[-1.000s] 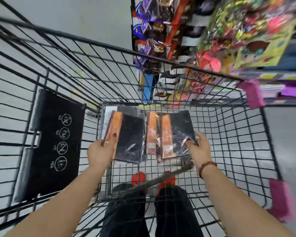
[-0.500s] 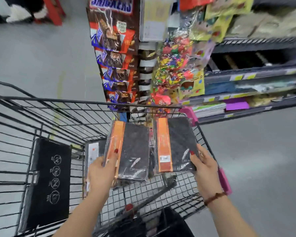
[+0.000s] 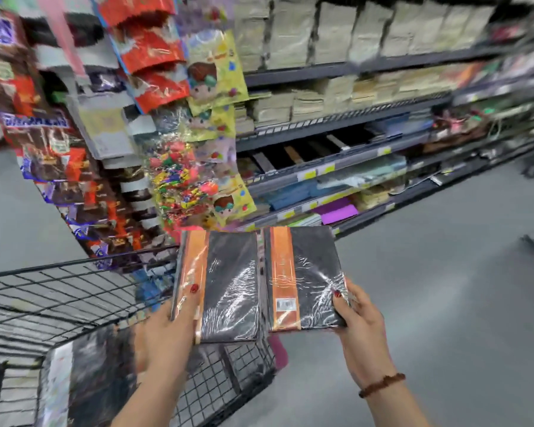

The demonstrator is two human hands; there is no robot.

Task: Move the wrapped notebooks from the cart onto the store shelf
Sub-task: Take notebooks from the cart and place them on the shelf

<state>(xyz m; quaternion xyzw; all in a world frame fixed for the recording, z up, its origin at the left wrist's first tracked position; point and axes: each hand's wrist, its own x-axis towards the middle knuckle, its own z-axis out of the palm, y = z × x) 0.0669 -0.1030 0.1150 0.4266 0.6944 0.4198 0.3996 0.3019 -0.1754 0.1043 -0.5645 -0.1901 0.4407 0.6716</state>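
your left hand (image 3: pixel 167 331) grips the left notebook (image 3: pixel 228 288) at its near left corner. the thumb presses down on the orange strip; the fingers underneath are hidden. your right hand (image 3: pixel 363 328) holds the right notebook (image 3: pixel 309 272) at its near right corner, thumb on the black cover and fingers curled round the edge. a beaded bracelet (image 3: pixel 383 385) sits on that wrist.

both notebooks are black with an orange strip down the left side, and both are sealed in shiny clear wrap. you hold them side by side with their long edges almost touching, tilted up a little at the far end. the left notebook is over the far right corner of the cart (image 3: pixel 74 291). the right notebook is past the wire rim, out over the grey floor (image 3: pixel 444 303).

a third notebook (image 3: pixel 87 380), also wrapped, lies down in the cart at the lower left, blurred.

the shelf (image 3: pixel 336 140) stands beyond the notebooks, well apart from them. on its tiers are stacks of pale, blue and purple paper goods, and one tier holds dark flat items too blurred to name. to the left of it, hanging candy bags (image 3: pixel 154 57) run down a strip just behind the cart.
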